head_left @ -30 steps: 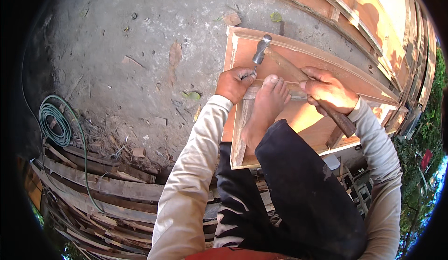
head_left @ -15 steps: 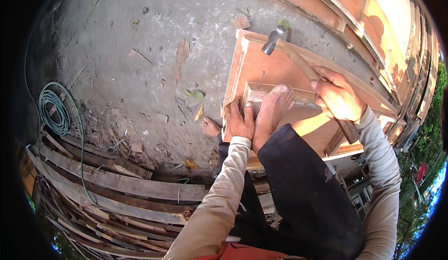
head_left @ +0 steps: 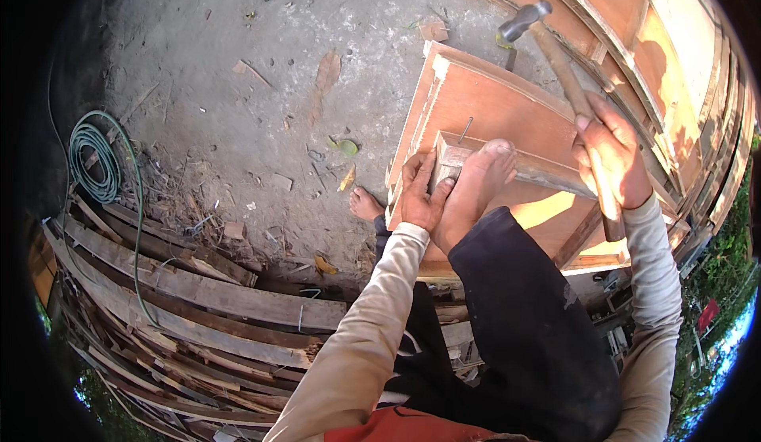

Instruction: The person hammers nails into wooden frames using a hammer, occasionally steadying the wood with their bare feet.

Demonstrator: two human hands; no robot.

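Steel-headed hammer with a long brown wooden handle [head_left: 568, 79] is raised in our right hand [head_left: 612, 155], whose fingers are clamped around the lower part of the handle, with the butt poking out below the fist. Its dark, shiny head is up and to the left of that hand, well apart from the slender grey metal nail [head_left: 466, 129]. We see the nail standing at a slight tilt in the pale brown wooden batten [head_left: 454, 156], near the batten's left end.

Our left hand [head_left: 424, 198] lies at that end, thumb and fingers parted about the wood and touching it; we cannot tell how firmly it presses. Just beside it, our bare foot [head_left: 481, 182] is planted across the batten, which lies over the reddish-brown plywood panel with a wooden border [head_left: 507, 97]. Our other bare foot [head_left: 365, 203] is on the dusty grey ground [head_left: 230, 38], left of the panel. Farther left we have the coiled green hose [head_left: 80, 156] beside the stacked weathered planks [head_left: 238, 295]; more framed orange-brown panels [head_left: 626, 2] are at the upper right.
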